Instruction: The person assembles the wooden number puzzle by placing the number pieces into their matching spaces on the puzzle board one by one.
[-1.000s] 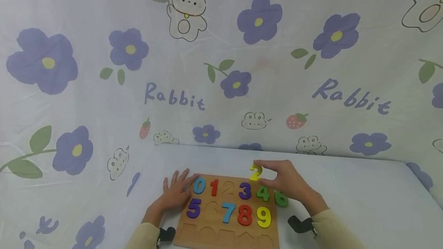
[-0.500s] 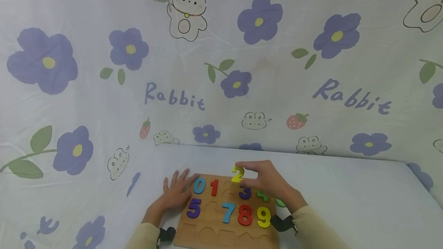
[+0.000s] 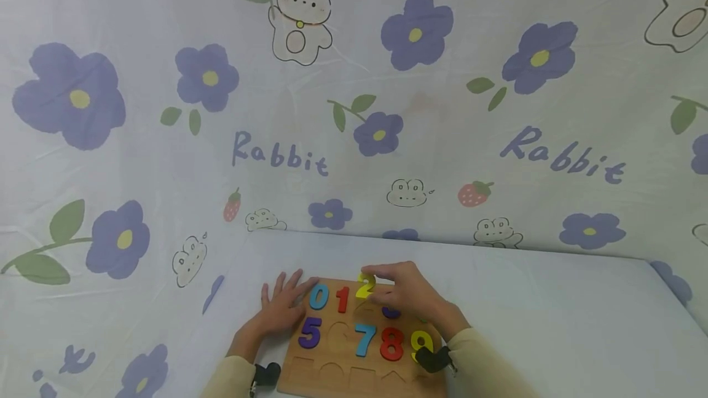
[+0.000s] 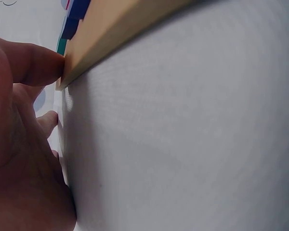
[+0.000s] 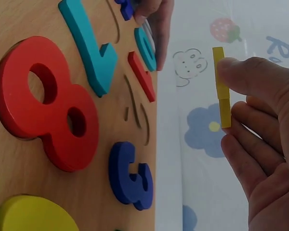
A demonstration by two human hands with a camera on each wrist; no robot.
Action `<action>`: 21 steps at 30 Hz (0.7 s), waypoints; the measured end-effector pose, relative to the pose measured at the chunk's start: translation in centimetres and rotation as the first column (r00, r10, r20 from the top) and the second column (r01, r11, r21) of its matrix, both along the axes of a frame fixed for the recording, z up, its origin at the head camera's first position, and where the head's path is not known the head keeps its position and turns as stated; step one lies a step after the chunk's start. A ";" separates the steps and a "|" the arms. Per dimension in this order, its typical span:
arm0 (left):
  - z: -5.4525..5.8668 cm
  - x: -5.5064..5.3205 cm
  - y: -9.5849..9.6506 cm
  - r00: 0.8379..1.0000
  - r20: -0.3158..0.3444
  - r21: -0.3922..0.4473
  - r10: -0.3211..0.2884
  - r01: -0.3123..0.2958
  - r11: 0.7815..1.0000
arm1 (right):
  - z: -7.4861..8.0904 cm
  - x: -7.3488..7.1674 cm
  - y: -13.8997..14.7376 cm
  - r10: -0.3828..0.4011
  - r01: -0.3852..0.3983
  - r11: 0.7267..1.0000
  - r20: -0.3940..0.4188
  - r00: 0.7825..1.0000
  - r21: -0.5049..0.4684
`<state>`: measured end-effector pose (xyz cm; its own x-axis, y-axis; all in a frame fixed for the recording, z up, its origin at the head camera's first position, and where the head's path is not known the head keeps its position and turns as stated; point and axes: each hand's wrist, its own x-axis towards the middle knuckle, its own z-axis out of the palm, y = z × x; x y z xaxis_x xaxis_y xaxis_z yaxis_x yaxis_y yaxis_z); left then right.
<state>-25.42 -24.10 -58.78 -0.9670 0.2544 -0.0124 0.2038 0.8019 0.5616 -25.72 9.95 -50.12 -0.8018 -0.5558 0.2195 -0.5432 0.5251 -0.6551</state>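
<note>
My right hand [image 3: 409, 290] pinches a yellow number 2 [image 3: 365, 287] between thumb and fingers, held above the top row of the wooden number board [image 3: 332, 356]. In the right wrist view the yellow piece [image 5: 223, 89] appears edge-on, apart from the board. Below it lies the bare 2-shaped recess [image 5: 135, 110], between the red 1 [image 5: 142, 77] and the dark blue-purple 3 [image 5: 130, 175]. My left hand [image 3: 279, 312], fingers spread, rests at the board's upper left corner beside the blue 0 [image 3: 318, 296]. Its digit touches the board's edge in the left wrist view.
Purple 5 [image 3: 310, 333], blue 7 [image 3: 365, 340], red 8 [image 3: 391, 344] and yellow 9 [image 3: 422, 344] sit in the second row. A bare recess [image 3: 338, 336] lies between 5 and 7. White table [image 3: 564, 324] surrounds the board; a printed curtain [image 3: 354, 78] hangs behind.
The right hand has carried the yellow 2 leftward and slightly down, from above the 4 to its recess. The arm now hides the green 6. The left hand stays put.
</note>
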 end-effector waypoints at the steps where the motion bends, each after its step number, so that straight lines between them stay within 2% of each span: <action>1: 0.2 0.1 0.0 1.000 -0.002 0.013 -0.004 0.004 1.000 | -0.1 0.0 -0.1 0.005 -0.005 1.000 0.007 1.000 0.001; 4: 0.4 0.2 -0.1 1.000 -0.020 0.042 -0.023 0.023 0.999 | -0.5 -0.1 -0.5 0.019 -0.019 1.000 0.021 1.000 0.012; 10: 1.6 0.8 0.2 0.999 0.009 0.057 -0.031 0.031 0.998 | -1.4 0.0 -0.8 0.032 -0.033 0.999 0.072 0.997 0.012; 14: 1.1 0.5 0.1 1.000 0.016 0.042 -0.024 0.024 0.999 | -1.9 0.1 -1.0 0.033 -0.034 0.999 0.128 0.991 0.005; 16: 0.5 0.2 -0.1 1.000 0.004 0.030 -0.027 0.027 0.999 | -2.1 0.1 -1.0 0.022 -0.024 1.000 0.157 0.987 0.014; 20: 0.4 0.2 -0.1 0.999 -0.014 0.031 -0.036 0.037 0.999 | -2.4 0.0 -1.1 -0.010 0.002 0.999 0.201 0.980 0.041; 21: 0.6 0.3 0.0 0.999 -0.013 0.034 -0.037 0.038 0.999 | -2.5 0.0 -1.1 -0.012 0.002 0.999 0.201 0.980 0.047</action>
<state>-25.14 -24.13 -58.15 -0.9568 0.2905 0.0085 0.2402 0.7740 0.5859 -25.75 8.86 -52.61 -0.8309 -0.5557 0.0277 -0.3991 0.5606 -0.7256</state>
